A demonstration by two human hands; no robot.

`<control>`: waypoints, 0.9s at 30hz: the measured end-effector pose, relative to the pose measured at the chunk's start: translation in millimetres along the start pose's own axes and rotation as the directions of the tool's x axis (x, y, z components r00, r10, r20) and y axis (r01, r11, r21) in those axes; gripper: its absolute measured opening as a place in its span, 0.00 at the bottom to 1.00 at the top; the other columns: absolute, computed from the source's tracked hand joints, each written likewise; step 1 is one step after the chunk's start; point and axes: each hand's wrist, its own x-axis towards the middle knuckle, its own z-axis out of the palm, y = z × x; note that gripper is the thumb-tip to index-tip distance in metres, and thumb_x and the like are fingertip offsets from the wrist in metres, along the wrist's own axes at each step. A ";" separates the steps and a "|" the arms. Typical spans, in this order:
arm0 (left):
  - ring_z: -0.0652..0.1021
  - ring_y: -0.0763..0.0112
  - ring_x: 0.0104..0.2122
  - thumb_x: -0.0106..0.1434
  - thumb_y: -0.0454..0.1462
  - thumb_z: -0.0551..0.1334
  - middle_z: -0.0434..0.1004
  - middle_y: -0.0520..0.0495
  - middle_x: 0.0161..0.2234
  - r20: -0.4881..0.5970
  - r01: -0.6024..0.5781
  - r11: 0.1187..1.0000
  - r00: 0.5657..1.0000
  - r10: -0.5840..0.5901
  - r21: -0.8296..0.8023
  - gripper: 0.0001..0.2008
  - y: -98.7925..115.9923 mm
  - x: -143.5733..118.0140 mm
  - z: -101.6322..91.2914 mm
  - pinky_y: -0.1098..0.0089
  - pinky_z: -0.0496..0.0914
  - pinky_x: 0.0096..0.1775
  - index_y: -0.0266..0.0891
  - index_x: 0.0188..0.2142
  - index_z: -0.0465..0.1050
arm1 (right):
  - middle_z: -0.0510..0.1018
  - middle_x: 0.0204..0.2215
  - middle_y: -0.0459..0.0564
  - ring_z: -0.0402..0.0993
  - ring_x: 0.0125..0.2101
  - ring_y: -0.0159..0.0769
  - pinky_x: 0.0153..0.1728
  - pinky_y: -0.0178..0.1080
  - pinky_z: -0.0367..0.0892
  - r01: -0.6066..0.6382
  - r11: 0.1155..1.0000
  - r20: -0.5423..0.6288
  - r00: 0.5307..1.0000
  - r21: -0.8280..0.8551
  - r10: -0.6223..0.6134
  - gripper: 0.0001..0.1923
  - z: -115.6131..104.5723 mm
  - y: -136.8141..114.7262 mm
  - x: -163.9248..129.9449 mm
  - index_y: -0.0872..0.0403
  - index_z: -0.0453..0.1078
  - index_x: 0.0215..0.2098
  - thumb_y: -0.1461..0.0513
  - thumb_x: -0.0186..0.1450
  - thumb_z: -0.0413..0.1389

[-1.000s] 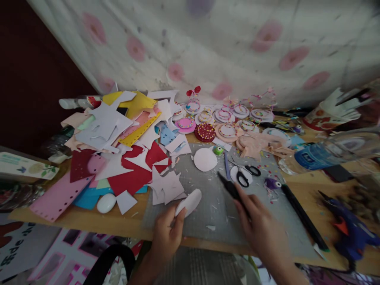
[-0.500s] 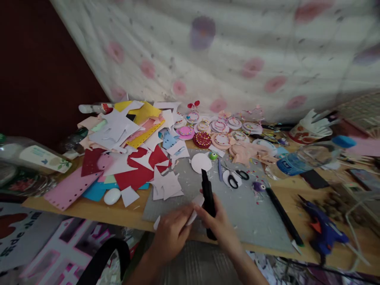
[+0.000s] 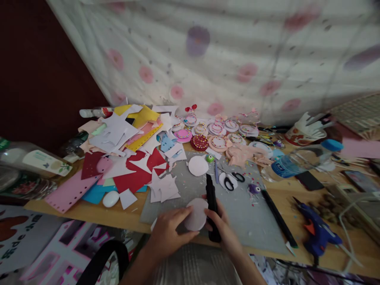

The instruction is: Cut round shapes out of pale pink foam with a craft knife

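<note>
A pale round disc (image 3: 196, 214) is held near the front edge of the grey mat (image 3: 246, 221). My left hand (image 3: 170, 229) grips its left side between thumb and fingers. My right hand (image 3: 221, 223) is closed round a black utility knife (image 3: 211, 194), whose tip points away from me, and its thumb touches the disc's right edge. Beyond the knife lies another white disc (image 3: 198, 166) with a green bead ornament (image 3: 210, 158) beside it. Scissors (image 3: 233, 180) with black handles rest on a further white piece to the right.
Colourful foam scraps (image 3: 133, 166) pile up on the left, near plastic bottles (image 3: 38, 158). Decorated discs (image 3: 199, 142) crowd the back. On the right are a water bottle (image 3: 299, 160), a black stick (image 3: 279, 217), a blue glue gun (image 3: 319, 229) with its cord, and a tub of white sticks (image 3: 305, 128).
The pale disc has turned from a slanted, mostly covered position to lie face up between my hands. My left fingers have spread to its edge. The knife stays in my right hand.
</note>
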 end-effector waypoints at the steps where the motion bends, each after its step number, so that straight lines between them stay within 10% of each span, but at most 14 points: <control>1: 0.79 0.55 0.48 0.54 0.42 0.70 0.79 0.41 0.50 0.019 0.030 1.000 0.999 -0.030 0.002 0.29 0.3 2.3 -3.0 0.57 0.76 0.48 0.41 0.55 0.70 | 0.62 0.21 0.37 0.53 0.17 0.22 0.18 0.29 0.47 0.010 1.000 0.023 1.000 0.001 -0.010 0.27 -2.9 0.1 2.0 0.53 0.63 0.51 0.52 0.58 0.62; 10: 0.59 0.46 0.63 0.48 0.55 0.70 0.55 0.34 0.64 0.080 -0.013 1.000 0.997 0.011 0.028 0.52 -0.3 21.1 -25.1 0.46 0.59 0.61 0.41 0.66 0.51 | 0.65 0.26 0.40 0.58 0.20 0.23 0.19 0.29 0.51 -0.032 0.999 0.249 0.968 0.025 0.025 0.27 3.1 -13.0 13.0 0.51 0.65 0.50 0.55 0.56 0.66; 27: 0.65 0.48 0.55 0.49 0.52 0.69 0.62 0.36 0.55 -0.011 -0.013 0.990 1.000 0.014 0.143 0.45 -5.8 22.9 -23.9 0.50 0.61 0.56 0.38 0.61 0.56 | 0.70 0.29 0.42 0.58 0.19 0.26 0.17 0.33 0.56 0.097 0.973 -0.121 0.985 -0.210 -0.124 0.25 3.1 -23.6 30.0 0.51 0.63 0.43 0.50 0.54 0.64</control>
